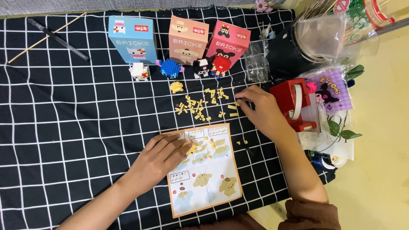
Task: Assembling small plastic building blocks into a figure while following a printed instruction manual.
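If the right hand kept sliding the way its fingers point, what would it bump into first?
The right hand points left across the cloth, fingertips at the edge of the scattered yellow bricks. Going straight on, it would most likely meet those loose pieces first, beginning with the nearest ones beside its fingertips.

Left cloth lies open; tape dispenser crowds the right.

the left hand covers part of the instruction sheet, and the yellow piece under its fingertips is mostly hidden. the right hand pinches something too small to tell, perhaps a brick. both forearms run off the bottom edge. the clear bag at top right is cut off, its contents a blur.
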